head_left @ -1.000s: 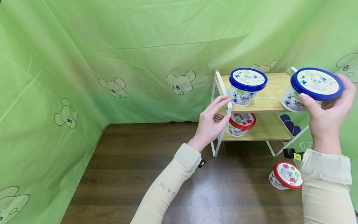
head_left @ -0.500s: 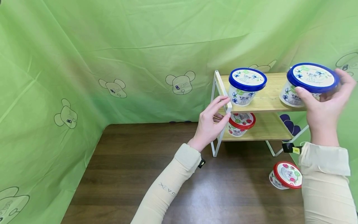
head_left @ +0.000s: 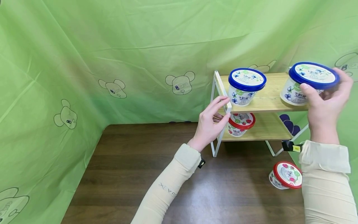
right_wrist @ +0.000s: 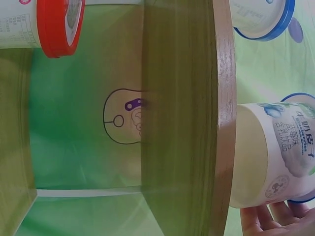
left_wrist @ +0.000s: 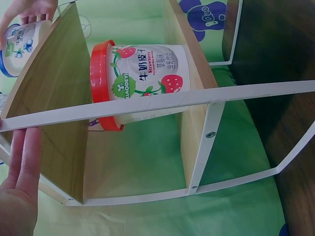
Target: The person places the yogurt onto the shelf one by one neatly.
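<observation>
My right hand (head_left: 327,102) grips a blue-lidded blueberry tub (head_left: 293,93) by its lid rim and side, at the right end of the rack's top shelf (head_left: 274,96). The tub leans a little, its base right at the board; the right wrist view shows its underside beside the shelf's front edge. My left hand (head_left: 211,121) pinches the white metal frame (left_wrist: 147,105) of the rack at its front left corner, thumb below and fingers above. A second blueberry tub (head_left: 246,88) stands upright on the left of the top shelf, close to that hand.
On the lower shelf, a red-lidded strawberry tub (left_wrist: 152,73) stands at the left. Another red-lidded tub (head_left: 285,175) sits on the brown wooden floor (head_left: 167,186), beside my right sleeve. Green cloth (head_left: 139,56) with bear drawings hangs behind the rack.
My right hand has carried its blueberry tub up and slightly left in the head view, over the top shelf's right end. My left hand stays on the frame.
</observation>
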The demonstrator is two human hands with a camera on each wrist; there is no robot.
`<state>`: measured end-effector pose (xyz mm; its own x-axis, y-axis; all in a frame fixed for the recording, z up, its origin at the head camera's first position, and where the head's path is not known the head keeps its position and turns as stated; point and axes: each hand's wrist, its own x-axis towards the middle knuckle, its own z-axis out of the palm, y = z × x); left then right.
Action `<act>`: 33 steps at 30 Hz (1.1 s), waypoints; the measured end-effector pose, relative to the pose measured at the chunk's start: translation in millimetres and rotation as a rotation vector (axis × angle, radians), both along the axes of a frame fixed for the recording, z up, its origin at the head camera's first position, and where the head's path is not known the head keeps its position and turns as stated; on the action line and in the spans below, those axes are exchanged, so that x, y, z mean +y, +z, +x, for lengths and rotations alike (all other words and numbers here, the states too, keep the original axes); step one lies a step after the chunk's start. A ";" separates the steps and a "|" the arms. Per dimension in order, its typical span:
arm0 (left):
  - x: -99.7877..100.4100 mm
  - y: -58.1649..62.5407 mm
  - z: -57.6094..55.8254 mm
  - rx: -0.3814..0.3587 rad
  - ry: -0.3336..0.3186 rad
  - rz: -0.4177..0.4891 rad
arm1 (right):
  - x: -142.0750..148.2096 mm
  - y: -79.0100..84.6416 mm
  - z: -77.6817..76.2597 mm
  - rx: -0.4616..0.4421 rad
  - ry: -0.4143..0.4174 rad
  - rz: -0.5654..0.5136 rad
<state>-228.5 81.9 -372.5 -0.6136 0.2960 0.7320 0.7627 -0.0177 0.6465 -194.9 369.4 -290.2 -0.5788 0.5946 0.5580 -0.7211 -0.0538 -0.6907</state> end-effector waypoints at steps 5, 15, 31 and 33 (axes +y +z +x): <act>2.3 -2.1 -2.7 0.000 0.003 -0.001 | 3.1 -3.4 -5.6 0.007 0.028 -0.029; 2.0 -1.4 -1.6 -0.004 0.005 -0.004 | 7.5 -6.5 -10.7 0.000 0.045 -0.006; 3.6 -4.2 -4.3 -0.009 -0.003 0.003 | 15.1 -4.7 -7.7 -0.250 0.102 0.041; 3.7 -4.4 -4.5 -0.011 -0.003 0.003 | 16.3 -4.8 -8.3 -0.261 0.103 0.051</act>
<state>-233.0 85.6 -376.9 -0.6207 0.2961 0.7260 0.7555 -0.0219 0.6548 -203.3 385.7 -295.0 -0.7626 0.5006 0.4097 -0.5111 -0.0779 -0.8560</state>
